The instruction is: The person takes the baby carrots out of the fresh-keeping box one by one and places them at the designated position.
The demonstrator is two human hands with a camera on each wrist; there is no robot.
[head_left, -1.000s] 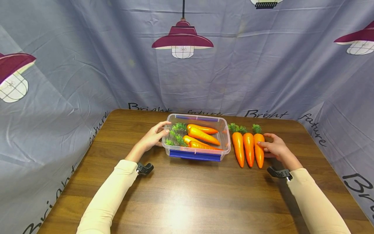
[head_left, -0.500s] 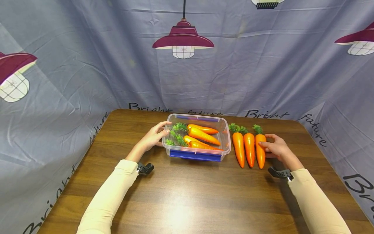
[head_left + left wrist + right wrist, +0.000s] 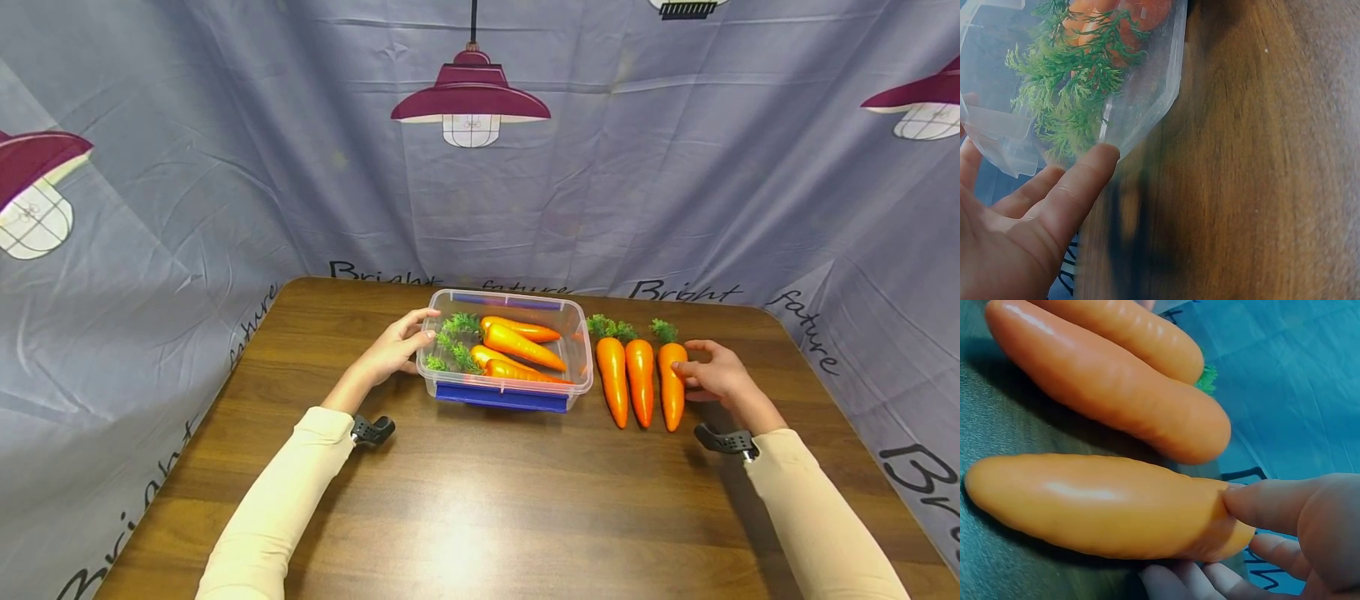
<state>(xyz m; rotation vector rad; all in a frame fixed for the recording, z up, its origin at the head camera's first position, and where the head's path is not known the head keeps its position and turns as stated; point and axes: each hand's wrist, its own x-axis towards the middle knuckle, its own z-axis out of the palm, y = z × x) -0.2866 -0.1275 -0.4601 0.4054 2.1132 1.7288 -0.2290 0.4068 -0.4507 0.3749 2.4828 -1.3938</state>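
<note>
We find the right hand [image 3: 716, 373] pinching a glossy orange, artificial-looking carrot with a feathery green top [image 3: 672, 392] near its thick end; thumb and fingers are narrow on it. The carrot lies outermost in a row on the brown wood-grain table [image 3: 465, 492]; we cannot tell whether it is fully supported there. The left hand [image 3: 392, 346] has its fingers spread, resting against the end of a clear plastic rectangular box with blue clips [image 3: 587, 360], in which four similar carrots [image 3: 522, 345] lie.

In our judgement, the smooth skin and off-centre pinch could let the tip swing or slip, or knock the two neighbouring carrots [image 3: 612, 379]. Uneven left-hand pressure could slide the box.

We read "Bright" [image 3: 682, 292] and "fature" [image 3: 807, 332] in black script on the grey-blue cloth backdrop [image 3: 337, 192]; we make out no brand on box or carrots.
</note>
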